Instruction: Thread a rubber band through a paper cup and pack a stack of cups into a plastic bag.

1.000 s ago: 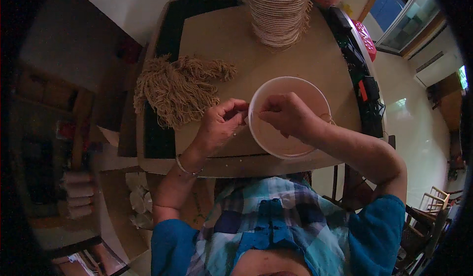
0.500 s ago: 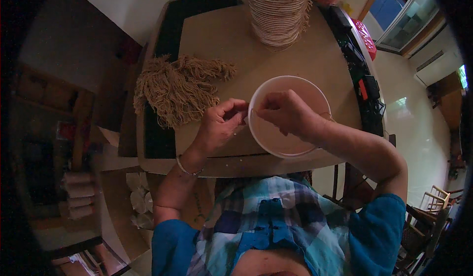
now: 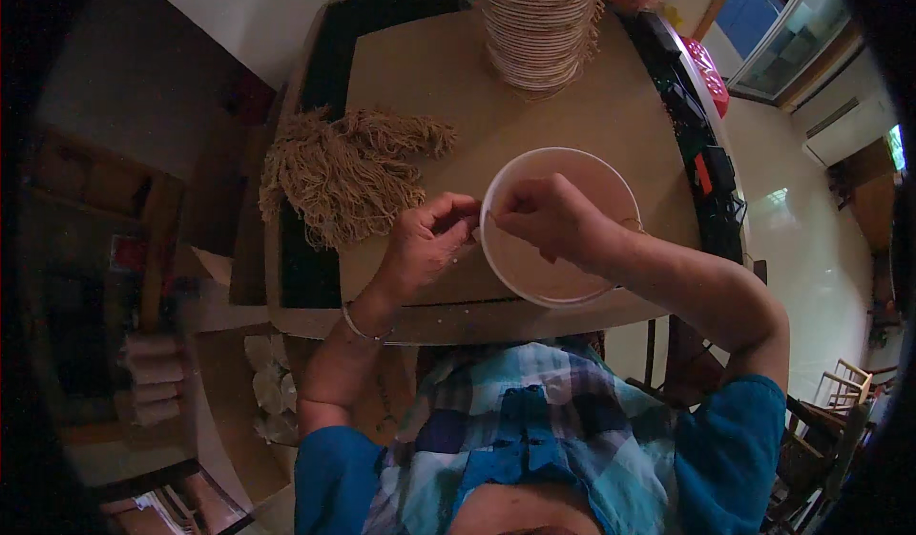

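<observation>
A white round bucket (image 3: 611, 187) stands open side up near the table's front edge. My right hand (image 3: 558, 218) reaches into it, thumb and fingers pinched together just inside the left rim. Outside that same rim, the fingers of my left hand (image 3: 425, 244) are pinched close against the wall. Whatever lies between the fingertips of either hand is too small to make out. A thin piece of twine (image 3: 634, 225) shows at the bucket's right rim. To the left of my left hand lies a loose bundle of brown twine (image 3: 353, 177).
A tall stack of nested buckets (image 3: 542, 34) with twine about them rises at the table's far side. Dark boxy items (image 3: 720, 191) line the right edge, beside a red basket (image 3: 706, 72). An open cardboard box (image 3: 234, 411) sits below the table at left.
My right hand has shifted very slightly at the left rim. Otherwise the hands, bucket and twine bundle stay in place.
</observation>
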`<move>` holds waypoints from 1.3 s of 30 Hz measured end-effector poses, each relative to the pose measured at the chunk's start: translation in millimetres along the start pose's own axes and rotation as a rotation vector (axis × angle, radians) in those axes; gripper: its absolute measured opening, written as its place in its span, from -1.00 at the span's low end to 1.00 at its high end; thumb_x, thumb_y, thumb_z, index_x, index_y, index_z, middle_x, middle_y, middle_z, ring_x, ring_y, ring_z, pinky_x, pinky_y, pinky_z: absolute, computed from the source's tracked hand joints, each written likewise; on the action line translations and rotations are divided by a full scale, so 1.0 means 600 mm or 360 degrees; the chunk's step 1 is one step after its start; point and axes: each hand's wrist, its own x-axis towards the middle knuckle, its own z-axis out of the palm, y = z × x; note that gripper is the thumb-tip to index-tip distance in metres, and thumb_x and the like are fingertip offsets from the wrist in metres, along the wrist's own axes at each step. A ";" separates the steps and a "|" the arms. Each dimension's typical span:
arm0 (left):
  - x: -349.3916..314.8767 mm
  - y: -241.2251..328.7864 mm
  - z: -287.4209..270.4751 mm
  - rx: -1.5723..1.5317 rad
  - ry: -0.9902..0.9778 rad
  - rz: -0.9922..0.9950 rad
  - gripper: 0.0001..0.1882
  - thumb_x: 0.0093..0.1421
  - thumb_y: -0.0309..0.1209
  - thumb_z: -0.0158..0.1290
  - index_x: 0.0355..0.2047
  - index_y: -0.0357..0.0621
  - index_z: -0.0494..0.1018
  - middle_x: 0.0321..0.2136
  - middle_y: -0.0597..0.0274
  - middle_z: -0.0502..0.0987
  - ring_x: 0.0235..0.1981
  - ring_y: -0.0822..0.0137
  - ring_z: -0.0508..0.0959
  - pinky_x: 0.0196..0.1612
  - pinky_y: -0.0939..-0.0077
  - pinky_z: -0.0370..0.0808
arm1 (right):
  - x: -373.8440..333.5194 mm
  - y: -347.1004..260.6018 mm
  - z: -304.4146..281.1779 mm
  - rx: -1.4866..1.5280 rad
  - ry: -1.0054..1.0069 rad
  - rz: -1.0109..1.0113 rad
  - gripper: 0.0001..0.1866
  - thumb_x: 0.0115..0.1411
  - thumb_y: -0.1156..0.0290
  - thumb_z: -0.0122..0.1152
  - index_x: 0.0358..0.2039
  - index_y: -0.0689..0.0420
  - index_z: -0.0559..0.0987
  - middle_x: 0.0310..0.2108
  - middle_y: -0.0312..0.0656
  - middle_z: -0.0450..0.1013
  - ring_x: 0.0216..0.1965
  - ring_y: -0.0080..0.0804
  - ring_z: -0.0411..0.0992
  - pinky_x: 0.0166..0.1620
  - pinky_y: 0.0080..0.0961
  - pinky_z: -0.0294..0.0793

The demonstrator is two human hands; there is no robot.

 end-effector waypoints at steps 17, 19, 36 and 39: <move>0.000 0.009 0.006 0.0103 0.0051 0.0046 -0.78 0.25 -0.58 0.00 -0.09 -0.28 0.44 -0.23 0.25 0.55 -0.21 0.51 0.53 -0.11 0.62 0.51 | 0.005 -0.010 -0.004 -0.0040 -0.0042 -0.0020 -0.79 0.19 0.33 0.17 -0.31 0.22 0.57 -0.54 -0.34 0.45 -0.69 -0.70 0.29 -0.68 -0.70 0.25; 0.001 0.009 0.007 0.0166 0.0078 0.0055 -0.80 0.24 -0.57 0.02 -0.12 -0.27 0.46 -0.26 0.28 0.56 -0.24 0.53 0.53 -0.14 0.63 0.51 | 0.005 -0.010 -0.006 -0.0064 -0.0035 -0.0073 -0.80 0.20 0.33 0.16 -0.31 0.22 0.57 -0.55 -0.33 0.45 -0.69 -0.69 0.29 -0.68 -0.71 0.25; 0.008 0.002 0.015 0.0504 0.0246 0.0176 -0.90 0.15 -0.54 0.12 -0.31 -0.19 0.47 -0.44 0.36 0.56 -0.37 0.59 0.52 -0.26 0.61 0.50 | 0.007 -0.015 -0.003 0.0032 -0.0079 -0.0106 -0.81 0.21 0.37 0.14 -0.31 0.23 0.58 -0.59 -0.34 0.42 -0.68 -0.66 0.31 -0.65 -0.69 0.30; 0.007 0.002 0.016 0.0576 0.0274 0.0210 -0.91 0.14 -0.53 0.12 -0.33 -0.18 0.46 -0.45 0.36 0.54 -0.39 0.59 0.52 -0.28 0.61 0.50 | 0.007 -0.010 -0.002 0.0077 -0.0079 -0.0104 -0.82 0.21 0.38 0.14 -0.32 0.24 0.58 -0.60 -0.33 0.41 -0.69 -0.66 0.32 -0.66 -0.69 0.30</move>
